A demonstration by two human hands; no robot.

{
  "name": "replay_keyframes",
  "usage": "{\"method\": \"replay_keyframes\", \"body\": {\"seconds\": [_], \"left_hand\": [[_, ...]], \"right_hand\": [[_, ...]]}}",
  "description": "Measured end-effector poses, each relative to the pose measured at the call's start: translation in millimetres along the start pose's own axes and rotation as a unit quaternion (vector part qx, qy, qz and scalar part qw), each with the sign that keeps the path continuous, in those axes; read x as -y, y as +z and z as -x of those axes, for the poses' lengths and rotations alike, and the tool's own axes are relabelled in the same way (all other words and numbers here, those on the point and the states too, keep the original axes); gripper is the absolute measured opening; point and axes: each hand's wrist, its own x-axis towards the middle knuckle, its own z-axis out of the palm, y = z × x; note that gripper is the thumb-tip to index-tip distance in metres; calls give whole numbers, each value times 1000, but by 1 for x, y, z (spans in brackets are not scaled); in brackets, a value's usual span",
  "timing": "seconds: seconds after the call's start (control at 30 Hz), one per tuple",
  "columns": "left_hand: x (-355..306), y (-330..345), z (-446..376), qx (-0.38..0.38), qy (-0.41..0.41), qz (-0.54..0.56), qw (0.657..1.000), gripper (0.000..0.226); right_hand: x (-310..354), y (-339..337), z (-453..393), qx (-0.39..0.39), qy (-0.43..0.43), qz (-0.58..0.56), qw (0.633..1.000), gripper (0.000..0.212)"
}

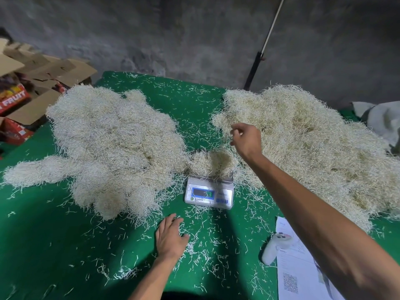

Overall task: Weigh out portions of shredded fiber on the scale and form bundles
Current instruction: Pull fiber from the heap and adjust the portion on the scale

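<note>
A small white digital scale stands mid-table with a portion of shredded fiber heaped on its pan. A loose fiber heap covers the table's right side. On the left lie several rounded fiber bundles. My right hand hovers above the scale's far right, at the heap's edge, fingers curled; a few strands seem pinched in them, but this is unclear. My left hand rests flat, fingers straight, on the green cloth in front of the scale.
The table's green cloth is strewn with stray strands. A white handheld controller lies on printed paper sheets at the near right. Cardboard boxes are stacked off the left side. A pole leans on the concrete wall.
</note>
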Motion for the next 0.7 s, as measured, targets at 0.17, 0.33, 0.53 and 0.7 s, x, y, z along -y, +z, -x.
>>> {"method": "replay_keyframes", "body": {"seconds": [0.17,0.33,0.53,0.7], "left_hand": [[-1,0,-1,-1,-2,4,1000,67],[0,0,-2,-4,0,-1,1000,66],[-2,-2,0,2,-1,0,1000,66],[-3,-4,1,7,-3,9,1000,66]], "right_hand": [[-10,-2,3,-14,29,-23,999,8],[-14,0,5,-38,34,-40,998,29],[-19,6,11,-6,52,-19,998,55],[-23,10,14,-1,61,-21,998,62]]}}
